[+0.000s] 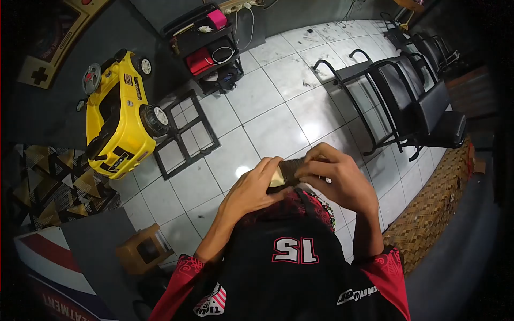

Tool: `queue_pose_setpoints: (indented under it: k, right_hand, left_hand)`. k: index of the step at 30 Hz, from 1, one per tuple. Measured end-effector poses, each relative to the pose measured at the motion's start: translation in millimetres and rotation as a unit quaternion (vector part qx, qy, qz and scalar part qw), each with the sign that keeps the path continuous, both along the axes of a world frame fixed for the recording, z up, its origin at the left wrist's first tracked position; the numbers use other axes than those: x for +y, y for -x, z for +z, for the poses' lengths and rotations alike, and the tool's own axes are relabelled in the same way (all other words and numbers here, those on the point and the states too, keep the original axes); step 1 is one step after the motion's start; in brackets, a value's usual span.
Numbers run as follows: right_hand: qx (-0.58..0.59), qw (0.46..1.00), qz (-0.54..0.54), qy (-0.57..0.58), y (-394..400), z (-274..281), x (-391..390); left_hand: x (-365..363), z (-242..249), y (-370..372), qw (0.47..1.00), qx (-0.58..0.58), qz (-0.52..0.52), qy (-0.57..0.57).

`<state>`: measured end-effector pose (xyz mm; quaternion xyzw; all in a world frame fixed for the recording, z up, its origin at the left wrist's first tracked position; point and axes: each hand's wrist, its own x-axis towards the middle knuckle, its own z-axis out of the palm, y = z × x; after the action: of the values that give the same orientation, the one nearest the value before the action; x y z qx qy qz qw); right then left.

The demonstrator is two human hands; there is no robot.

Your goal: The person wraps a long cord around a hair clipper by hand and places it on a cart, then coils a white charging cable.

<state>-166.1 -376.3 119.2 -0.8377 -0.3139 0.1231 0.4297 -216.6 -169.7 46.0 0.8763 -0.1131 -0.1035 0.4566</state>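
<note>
In the head view, a small dark brown, ridged object (290, 170) with a pale yellowish part (277, 178) at its left is held close in front of the body. My left hand (254, 187) grips the pale end, its fingers over the top and its thumb below. On the other side, my right hand (334, 176) has bent fingers pressed together at the dark part's right edge. What exactly lies between the right fingertips is too small to make out.
A yellow toy car (120, 117) and a black metal frame (188, 134) stand on the left. Behind them is a black cart (206, 53). Black chairs (401, 99) and a woven mat (433, 224) are on the right; a cardboard box (140, 250) lies lower left.
</note>
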Motion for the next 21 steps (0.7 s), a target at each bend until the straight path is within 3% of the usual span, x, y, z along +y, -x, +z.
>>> queue_pose_setpoints:
  k: [2,4,6,9,10,12,13,14,16,19,21]
  right_hand:
    - [-0.004,1.0,0.003,0.015,-8,-3,2]
    - [-0.027,0.996,0.047,0.07,-19,-12,0]
    - [-0.024,0.994,0.096,0.04,-38,-27,-8]
    - [0.332,0.907,0.257,0.022,-61,-30,-18]
    - [0.333,0.907,0.257,0.024,-63,-40,-18]
    - [0.456,0.83,0.317,-0.048,-65,-63,-16]
    - [0.493,0.814,0.308,-0.023,-65,-63,-17]
    - [0.493,0.813,0.309,-0.023,-62,-62,-18]
    - [0.513,0.83,0.195,-0.101,-53,-61,-20]
    - [0.44,0.872,0.208,-0.062,-48,-39,-25]
    - [0.38,0.898,0.2,-0.096,-45,-44,-26]
  left_hand:
    - [0,0,1,1.0,0.013,-0.017,0.0]
    - [2,-2,2,0.996,-0.044,-0.083,0.006]
    - [2,3,2,0.994,-0.063,-0.089,0.022]
    - [2,12,3,0.987,-0.071,-0.126,0.066]
    - [0,14,5,0.987,-0.071,-0.126,0.067]
    - [-1,15,7,0.983,-0.032,-0.163,0.08]
    - [1,14,7,0.983,-0.039,-0.165,0.075]
    - [3,14,7,0.983,-0.038,-0.164,0.074]
    - [8,15,4,0.984,-0.079,-0.135,0.08]
    - [20,26,-2,0.987,-0.063,-0.134,0.061]
    - [26,34,-6,0.988,-0.043,-0.138,0.051]
